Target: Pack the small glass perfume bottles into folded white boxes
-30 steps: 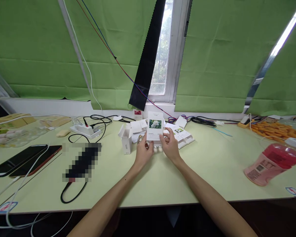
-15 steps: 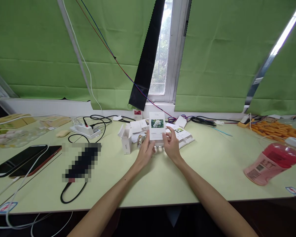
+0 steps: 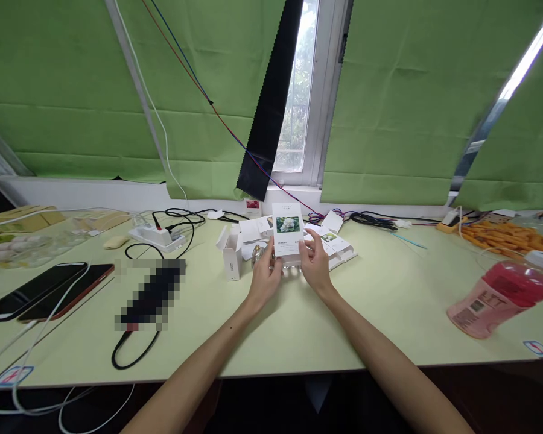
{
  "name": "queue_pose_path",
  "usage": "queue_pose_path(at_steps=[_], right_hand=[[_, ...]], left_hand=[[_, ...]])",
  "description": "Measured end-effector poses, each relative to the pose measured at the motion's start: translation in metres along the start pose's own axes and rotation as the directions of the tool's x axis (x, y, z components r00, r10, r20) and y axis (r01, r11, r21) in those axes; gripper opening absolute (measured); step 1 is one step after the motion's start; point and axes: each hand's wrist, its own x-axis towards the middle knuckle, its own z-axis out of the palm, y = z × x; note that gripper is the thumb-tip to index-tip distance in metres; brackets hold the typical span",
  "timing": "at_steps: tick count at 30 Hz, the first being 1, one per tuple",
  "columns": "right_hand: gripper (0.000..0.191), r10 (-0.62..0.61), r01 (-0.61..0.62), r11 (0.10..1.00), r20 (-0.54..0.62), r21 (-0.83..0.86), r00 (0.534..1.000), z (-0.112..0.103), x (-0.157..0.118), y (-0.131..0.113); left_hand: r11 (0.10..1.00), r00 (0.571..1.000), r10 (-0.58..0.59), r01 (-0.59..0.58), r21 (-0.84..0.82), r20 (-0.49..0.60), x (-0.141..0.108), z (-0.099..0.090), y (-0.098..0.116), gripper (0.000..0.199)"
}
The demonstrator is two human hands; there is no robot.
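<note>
A white box (image 3: 288,241) with a picture of white flowers on its front is held up over the middle of the table. My left hand (image 3: 265,277) grips its left edge, and my right hand (image 3: 315,263) grips the right edge. Left of it, a small white carton (image 3: 231,258) stands upright with its top flaps open. A shiny, clear object (image 3: 256,253) shows partly behind my left fingers; its kind is unclear. More white flower-printed boxes (image 3: 337,243) lie behind and to the right, partly hidden by the held box and my hands.
A pink bottle (image 3: 493,298) lies tilted at the right. Two phones (image 3: 66,295) and a blurred dark device (image 3: 151,295) with a cable are at the left. Behind are a white power strip (image 3: 157,236), black cables (image 3: 373,221) and an orange pile (image 3: 502,238).
The held box has shifted very slightly, and its front faces the camera as before. Both hands keep their grip; the view has moved a little.
</note>
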Motion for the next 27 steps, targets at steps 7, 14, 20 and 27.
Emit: queue_pose_path(at_steps=[7,14,20,27], right_hand=[[0.051,-0.022,0.022,1.0,0.014,-0.007,1.0,0.0,-0.001,-0.001],[0.05,-0.049,0.052,0.996,0.042,-0.073,0.998,-0.001,0.0,-0.001],[0.05,-0.044,0.052,0.996,0.109,-0.072,0.993,-0.003,0.001,0.0],[0.047,-0.045,0.027,0.995,0.202,0.093,0.978,-0.002,0.001,0.002]], left_hand=[[0.995,0.997,0.08,-0.078,0.066,-0.023,-0.002,0.001,-0.001,0.069],[0.991,0.998,0.065,-0.063,0.116,-0.008,-0.002,-0.001,-0.002,0.063],[1.0,0.999,-0.018,0.018,-0.012,-0.043,-0.002,-0.002,0.004,0.062],[0.976,0.985,-0.149,0.132,-0.174,-0.09,0.002,-0.004,0.009,0.061]])
